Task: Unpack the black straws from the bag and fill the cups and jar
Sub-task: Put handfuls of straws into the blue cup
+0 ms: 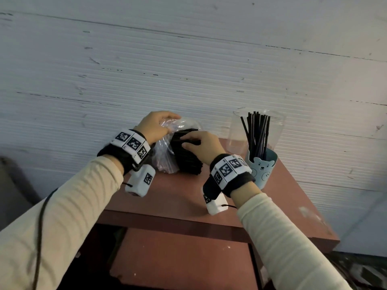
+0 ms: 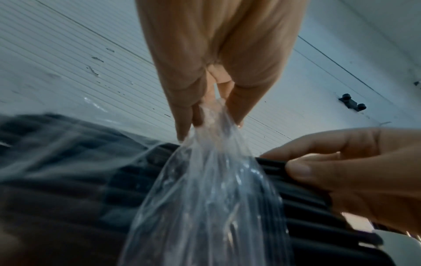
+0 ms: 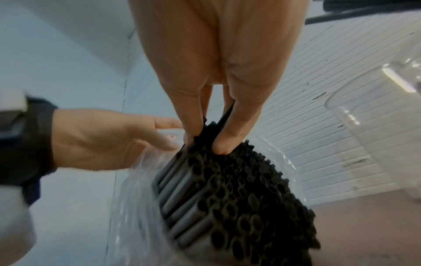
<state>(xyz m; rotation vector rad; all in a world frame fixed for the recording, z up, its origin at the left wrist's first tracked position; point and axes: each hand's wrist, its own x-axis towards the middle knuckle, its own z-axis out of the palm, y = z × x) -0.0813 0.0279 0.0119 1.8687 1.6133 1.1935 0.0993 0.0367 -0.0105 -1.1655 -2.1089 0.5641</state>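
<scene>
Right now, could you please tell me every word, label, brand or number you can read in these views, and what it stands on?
No readable words, brands or numbers anywhere.
Wristbands: black-and-white square code markers only, no letters.
Blue cup: a bear face drawing, no text.
Plastic bag: no print visible.

Left hand [image 1: 156,127] pinched the top of the clear plastic bag [image 1: 165,155], on the reddish table [image 1: 180,197]. Right hand [image 1: 202,146] curled over the black straw bundle [image 1: 187,159] at the bag mouth, fingertips on the straw ends. Bear-print cup [image 1: 262,170] to the right, holding upright black straws [image 1: 257,132]. Clear plastic cup [image 1: 236,132] just behind it. Ribbed white wall [image 1: 188,59] behind.
</scene>
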